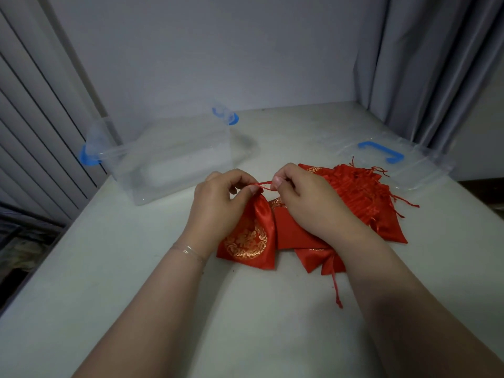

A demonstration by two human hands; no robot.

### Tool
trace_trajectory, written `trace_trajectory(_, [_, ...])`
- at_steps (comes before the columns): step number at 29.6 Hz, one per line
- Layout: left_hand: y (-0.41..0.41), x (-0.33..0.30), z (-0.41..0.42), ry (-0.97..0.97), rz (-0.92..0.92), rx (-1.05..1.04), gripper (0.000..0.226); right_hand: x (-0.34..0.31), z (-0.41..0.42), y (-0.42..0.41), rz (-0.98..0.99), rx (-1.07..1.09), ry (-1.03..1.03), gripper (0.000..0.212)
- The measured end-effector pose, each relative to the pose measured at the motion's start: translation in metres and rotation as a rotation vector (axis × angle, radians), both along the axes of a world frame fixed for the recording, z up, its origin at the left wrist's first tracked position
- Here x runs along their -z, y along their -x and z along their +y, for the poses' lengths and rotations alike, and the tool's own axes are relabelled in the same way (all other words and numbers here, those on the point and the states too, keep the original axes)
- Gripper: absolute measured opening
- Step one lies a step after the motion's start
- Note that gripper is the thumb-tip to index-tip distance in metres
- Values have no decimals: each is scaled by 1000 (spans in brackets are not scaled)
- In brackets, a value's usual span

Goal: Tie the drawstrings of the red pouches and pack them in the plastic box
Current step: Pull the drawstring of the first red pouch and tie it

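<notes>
Pinched between thumb and forefinger of each grip, the red drawstring [265, 184] runs taut between your left hand [218, 211] and right hand [308, 203]. It belongs to the gold-printed red pouch [249, 236], whose gathered neck sits under your left thumb while its body lies on the bench [136, 268]. You are mid-tie on this one. Next you need to cross and cinch the cords into a knot, then carry the pouch to the empty plastic box [169, 156] at your left. A pile of untied pouches [360, 197] waits at your right.
</notes>
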State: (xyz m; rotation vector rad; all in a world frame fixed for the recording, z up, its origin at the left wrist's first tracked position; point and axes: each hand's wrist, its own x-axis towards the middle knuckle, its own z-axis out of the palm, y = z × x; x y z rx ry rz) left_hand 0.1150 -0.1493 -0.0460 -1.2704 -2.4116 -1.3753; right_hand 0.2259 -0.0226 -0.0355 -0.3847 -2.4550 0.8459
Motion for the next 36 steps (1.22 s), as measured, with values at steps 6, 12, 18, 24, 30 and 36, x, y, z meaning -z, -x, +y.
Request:
trace_trajectory(6, [1,-6,-4,-162,-277,-24,13,-5,-5,-1,6,-54,226,18])
trace_trajectory(12, [0,-14,-7,-295,-524,113,10,-5,-2,-1,23,-33,309,20])
trace_trajectory(18, [6,-10,-9,18,-163,113,7,-2,3,2,48,38,353,25])
trace_trajectory(24, [1,-16,-12,-96,-274,342,13,-6,6,2,37,117,442,33])
trace_trajectory(30, [1,-9,-8,214,5,149,10,-8,1,1,68,163,254,34])
trace_trajectory(36, [5,-7,-6,248,430,43,5,-11,-5,0,28,122,275,36])
